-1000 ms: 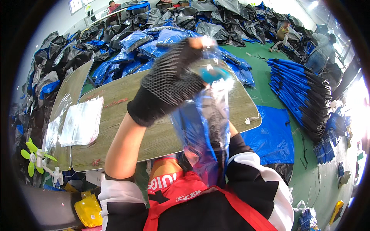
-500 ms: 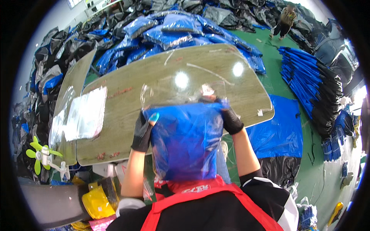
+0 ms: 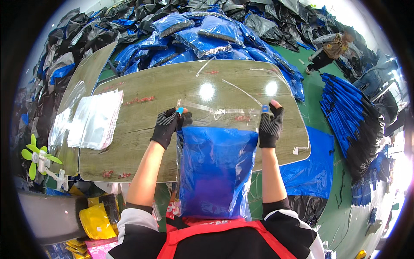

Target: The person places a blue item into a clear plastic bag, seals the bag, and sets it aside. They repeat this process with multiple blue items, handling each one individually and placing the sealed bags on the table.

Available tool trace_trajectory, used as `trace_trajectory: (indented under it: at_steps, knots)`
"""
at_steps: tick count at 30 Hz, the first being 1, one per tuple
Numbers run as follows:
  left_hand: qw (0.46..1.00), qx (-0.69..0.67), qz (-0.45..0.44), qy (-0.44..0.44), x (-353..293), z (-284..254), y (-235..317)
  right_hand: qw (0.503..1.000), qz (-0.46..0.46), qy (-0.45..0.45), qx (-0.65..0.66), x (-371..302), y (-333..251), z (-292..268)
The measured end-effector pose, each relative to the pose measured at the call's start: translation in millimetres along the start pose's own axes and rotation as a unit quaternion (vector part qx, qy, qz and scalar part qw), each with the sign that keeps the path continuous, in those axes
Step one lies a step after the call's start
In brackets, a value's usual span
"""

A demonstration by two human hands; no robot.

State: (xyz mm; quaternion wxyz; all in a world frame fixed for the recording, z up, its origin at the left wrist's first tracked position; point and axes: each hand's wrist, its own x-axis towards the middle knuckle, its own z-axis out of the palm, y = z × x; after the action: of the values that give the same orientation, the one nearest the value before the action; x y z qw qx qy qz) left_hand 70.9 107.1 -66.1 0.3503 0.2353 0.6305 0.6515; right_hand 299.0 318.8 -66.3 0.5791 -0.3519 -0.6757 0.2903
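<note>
A clear plastic bag hangs over the near edge of the table, its lower end reaching my apron. Inside it is a folded blue plastic item, which stops short of the bag's see-through top strip. My left hand, in a black fingerless glove, pinches the bag's top left corner. At the top right corner my right hand, gloved alike, grips the edge with its thumb raised. Something small and blue shows at the fingers of each hand.
The wood-grain table carries a stack of clear bags at left. Beyond it rises a pile of filled blue bags. Blue-and-black bundles lie right; a person walks behind them. A green fan stands left.
My hands have spread to the bag's two top corners, drawing its clear top strip out flat over the table. The blue item sits lower in view. The person at far right has moved.
</note>
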Motion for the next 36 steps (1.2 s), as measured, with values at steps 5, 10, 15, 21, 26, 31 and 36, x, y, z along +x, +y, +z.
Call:
trace_trajectory:
  at_steps: [5, 10, 15, 21, 26, 31, 36]
  knots:
    - [0.999, -0.006, 0.043, -0.002, -6, 8, 6, 0.898, -0.177, -0.400, 0.043, -19, -72, 68]
    - [0.990, 0.100, 0.092, 0.019, -11, 6, 10, 0.839, -0.334, -0.421, -0.087, -20, -99, 107]
    - [0.925, 0.270, 0.264, 0.034, -13, 9, 10, 0.809, -0.419, -0.395, -0.117, -15, -94, 109]
    - [0.967, 0.155, 0.202, 0.030, -16, 8, 9, 0.919, -0.213, -0.329, -0.043, 11, -106, 101]
    - [0.976, 0.114, 0.187, 0.019, -13, 7, 13, 0.857, -0.189, -0.479, 0.019, 1, -104, 89]
    - [0.952, 0.221, 0.209, 0.024, -18, 12, 25, 0.848, -0.380, -0.370, -0.023, -17, -91, 100]
    - [0.893, 0.340, 0.288, 0.067, -29, 15, 29, 0.826, -0.406, -0.383, -0.082, -11, -106, 98]
